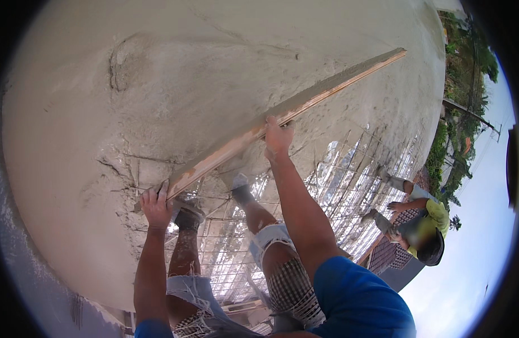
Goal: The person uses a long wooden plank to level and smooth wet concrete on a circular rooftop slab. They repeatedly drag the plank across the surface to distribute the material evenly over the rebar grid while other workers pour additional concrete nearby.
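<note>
Head view: a long wooden board [307,101] lies diagonally across wet grey concrete [191,84], running from the lower left to the upper right. Left hand [155,206]: closed around the board's near left end. Right hand [278,137]: gripping the near edge at about mid-length, forearm extended. Grey concrete coats the board's far face; the near face shows bare wood.

Below the board, a grid of steel bars [349,186] is exposed, with shiny wet patches between the bars. The person's boots [242,194] stand at this grid, just below the board. A co-worker [434,217] in a yellow-green shirt and dark cap is positioned at the right, well apart from the board. Green trees [445,158] border the far right side.
</note>
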`<action>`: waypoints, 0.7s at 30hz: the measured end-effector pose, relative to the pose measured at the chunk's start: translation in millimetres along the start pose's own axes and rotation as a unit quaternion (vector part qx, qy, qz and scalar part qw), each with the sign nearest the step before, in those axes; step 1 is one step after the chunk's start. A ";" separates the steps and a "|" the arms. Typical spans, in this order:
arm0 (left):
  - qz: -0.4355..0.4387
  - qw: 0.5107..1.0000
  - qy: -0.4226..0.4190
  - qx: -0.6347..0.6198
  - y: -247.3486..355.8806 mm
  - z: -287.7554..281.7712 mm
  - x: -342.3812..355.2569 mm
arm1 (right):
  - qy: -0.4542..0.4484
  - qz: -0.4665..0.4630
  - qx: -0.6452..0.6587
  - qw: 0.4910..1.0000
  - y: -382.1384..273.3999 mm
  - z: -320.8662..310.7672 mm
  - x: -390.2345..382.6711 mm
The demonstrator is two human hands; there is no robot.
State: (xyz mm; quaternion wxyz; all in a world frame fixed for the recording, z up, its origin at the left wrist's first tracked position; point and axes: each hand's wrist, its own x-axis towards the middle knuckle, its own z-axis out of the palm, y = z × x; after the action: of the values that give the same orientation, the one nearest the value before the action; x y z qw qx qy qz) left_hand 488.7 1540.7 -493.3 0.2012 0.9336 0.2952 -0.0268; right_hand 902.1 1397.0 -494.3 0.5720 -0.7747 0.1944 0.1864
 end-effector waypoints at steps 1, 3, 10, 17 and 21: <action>0.034 0.999 0.011 -0.019 -5.1 5.5 15.3 | -0.009 0.021 -0.017 1.000 3.7 -7.6 17.2; 0.068 0.997 0.014 -0.034 -9.8 11.1 41.6 | -0.023 0.052 -0.039 0.998 4.0 -14.4 45.0; 0.129 0.991 0.006 -0.026 -32.6 52.2 109.6 | 0.048 -0.085 -0.111 0.989 58.3 -15.5 102.0; 0.119 0.993 0.019 -0.016 -20.1 85.2 127.2 | 0.103 -0.201 -0.256 0.940 69.9 -0.7 128.6; 0.099 0.994 0.044 -0.035 -6.3 93.2 153.5 | 0.121 -0.201 -0.254 0.938 39.8 15.3 149.8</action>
State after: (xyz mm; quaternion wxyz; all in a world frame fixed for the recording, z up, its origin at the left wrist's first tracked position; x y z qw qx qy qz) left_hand 618.2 1591.8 -607.0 0.2220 0.9509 0.2110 0.0443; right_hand 1008.7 1387.8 -607.5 0.3535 -0.9340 0.0488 0.0154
